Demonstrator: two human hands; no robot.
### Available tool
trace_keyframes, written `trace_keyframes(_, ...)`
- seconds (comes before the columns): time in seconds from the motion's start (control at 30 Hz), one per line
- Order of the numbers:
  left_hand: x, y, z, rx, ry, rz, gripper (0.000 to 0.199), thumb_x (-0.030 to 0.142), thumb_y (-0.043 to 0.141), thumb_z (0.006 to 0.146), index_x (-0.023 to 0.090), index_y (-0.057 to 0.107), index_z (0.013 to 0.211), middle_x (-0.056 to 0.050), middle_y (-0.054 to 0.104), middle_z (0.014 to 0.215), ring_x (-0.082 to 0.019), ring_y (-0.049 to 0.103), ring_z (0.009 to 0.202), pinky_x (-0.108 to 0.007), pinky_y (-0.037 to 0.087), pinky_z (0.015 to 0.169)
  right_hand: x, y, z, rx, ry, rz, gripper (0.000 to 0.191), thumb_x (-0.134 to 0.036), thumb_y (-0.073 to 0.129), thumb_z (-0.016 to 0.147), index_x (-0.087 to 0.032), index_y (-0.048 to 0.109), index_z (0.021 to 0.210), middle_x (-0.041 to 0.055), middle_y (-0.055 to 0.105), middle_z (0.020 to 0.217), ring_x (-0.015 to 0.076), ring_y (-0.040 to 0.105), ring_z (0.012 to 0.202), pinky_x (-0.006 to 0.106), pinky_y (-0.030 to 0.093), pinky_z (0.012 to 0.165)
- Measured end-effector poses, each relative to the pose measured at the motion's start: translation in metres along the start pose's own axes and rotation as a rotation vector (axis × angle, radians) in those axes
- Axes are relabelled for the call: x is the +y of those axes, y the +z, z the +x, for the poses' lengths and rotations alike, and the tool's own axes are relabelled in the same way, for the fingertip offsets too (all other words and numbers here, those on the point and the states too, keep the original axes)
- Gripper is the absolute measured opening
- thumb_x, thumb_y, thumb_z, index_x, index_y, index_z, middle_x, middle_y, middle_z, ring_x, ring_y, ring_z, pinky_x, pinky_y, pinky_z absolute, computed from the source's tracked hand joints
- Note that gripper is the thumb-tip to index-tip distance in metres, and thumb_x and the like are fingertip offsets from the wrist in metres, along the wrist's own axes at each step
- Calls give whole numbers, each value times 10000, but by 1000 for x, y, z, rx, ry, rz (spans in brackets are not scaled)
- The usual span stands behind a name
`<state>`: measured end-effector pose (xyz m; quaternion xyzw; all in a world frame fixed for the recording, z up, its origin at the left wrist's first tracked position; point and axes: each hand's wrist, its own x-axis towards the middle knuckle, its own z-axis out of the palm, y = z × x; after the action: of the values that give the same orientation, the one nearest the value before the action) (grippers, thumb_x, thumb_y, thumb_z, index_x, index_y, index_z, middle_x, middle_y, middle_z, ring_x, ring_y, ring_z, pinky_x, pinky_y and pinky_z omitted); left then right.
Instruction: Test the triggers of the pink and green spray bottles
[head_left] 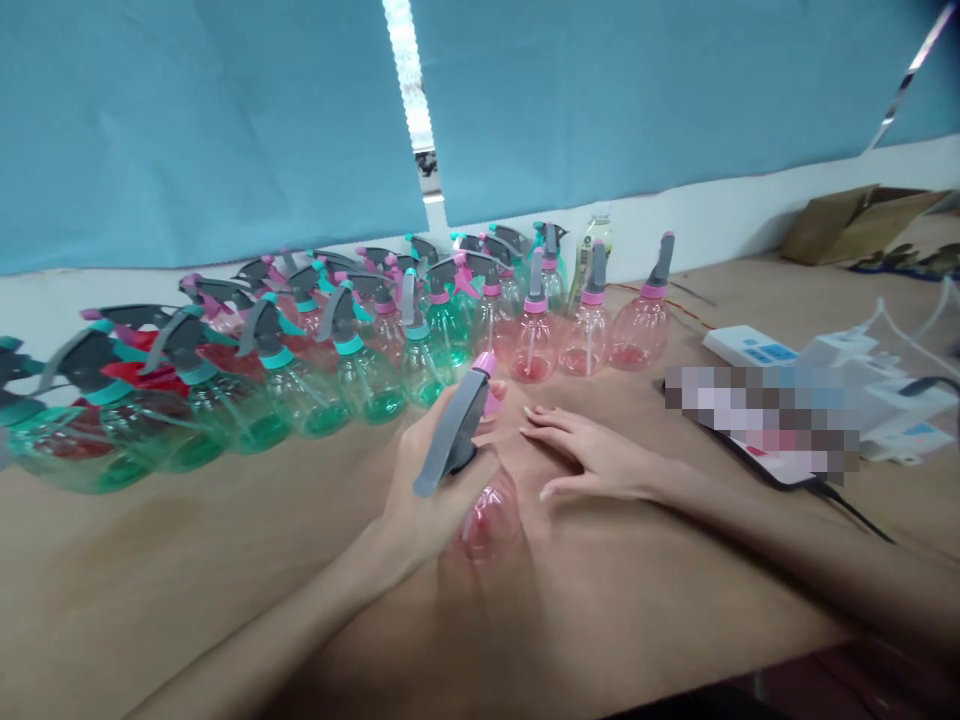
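My left hand [431, 475] is wrapped round the neck of a pink spray bottle [487, 520] with a grey sprayer head and pink nozzle. The bottle is on or just above the brown tabletop [600, 620]; I cannot tell which. To its right, my right hand [589, 455] is open with fingers spread, low over the table and apart from the bottle. Beyond both hands stand several pink spray bottles [534, 345] and, further left, a row of green spray bottles [375, 385] with grey and turquoise heads.
A phone [780, 455] with a cable lies at the right, beside white power strips [750, 348]. A drink bottle [592, 255] stands behind the spray bottles. In the far right corner is an open cardboard box [855, 222]. A blue covering [600, 90] hangs along the back.
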<state>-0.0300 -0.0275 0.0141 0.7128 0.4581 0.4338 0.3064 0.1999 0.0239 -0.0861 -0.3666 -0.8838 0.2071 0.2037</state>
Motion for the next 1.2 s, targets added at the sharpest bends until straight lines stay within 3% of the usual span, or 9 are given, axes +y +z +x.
trace_keyframes(0.17, 1, 0, 0, -5, 43, 1, 276, 189, 499, 696, 243, 561, 960, 16, 599, 784, -179, 640, 737, -325, 537, 708, 3, 3, -1, 15, 34, 10, 846, -677, 688, 730, -257, 488, 1437, 118, 375, 1548, 356, 325, 1435, 594, 247, 1167)
trace_keyframes(0.4, 2, -2, 1, -29, 55, 37, 65, 213, 480, 684, 235, 470, 744, 17, 526, 676, -151, 518, 579, -299, 449, 558, 0, 2, 0, -11, 37, -9, 843, -689, 634, 773, -229, 459, 1457, 130, 357, 1552, 348, 302, 1447, 588, 237, 1174)
trace_keyframes(0.57, 6, -2, 1, -55, 70, 5, 97, 213, 477, 671, 239, 493, 764, -3, 575, 742, -163, 539, 636, -323, 483, 634, 0, 2, -1, -21, 41, -22, 822, -683, 615, 795, -253, 433, 1471, 105, 334, 1568, 328, 287, 1455, 570, 225, 1186)
trace_keyframes(0.93, -4, -6, -4, -23, 22, -24, 44, 210, 537, 703, 220, 556, 741, 8, 551, 676, -156, 536, 610, -297, 481, 586, 0, 3, -1, -29, 25, -42, 671, -614, 480, 921, -213, 457, 1459, 111, 317, 1568, 316, 285, 1456, 558, 219, 1191)
trace_keyframes(1.0, -3, -6, -4, -52, -11, -55, 122, 210, 529, 721, 221, 608, 812, 5, 569, 682, -184, 598, 693, -312, 518, 641, -2, 4, -1, -26, 35, -64, 671, -617, 467, 925, -206, 461, 1456, 111, 324, 1566, 316, 284, 1457, 558, 229, 1188)
trace_keyframes(1.13, -1, -4, -3, -63, 4, -78, 255, 209, 524, 767, 229, 660, 983, -25, 676, 864, -240, 636, 1045, -389, 519, 931, -5, 5, -2, -31, 58, -106, 687, -619, 437, 936, -178, 448, 1464, 116, 323, 1569, 307, 275, 1462, 539, 230, 1193)
trace_keyframes(1.2, -2, -2, -4, -41, 9, -59, 277, 219, 536, 781, 228, 664, 1026, -37, 694, 974, -240, 647, 1040, -401, 520, 944, -6, 5, -3, -31, 63, -115, 689, -614, 427, 942, -167, 443, 1466, 119, 320, 1570, 306, 274, 1462, 536, 230, 1194)
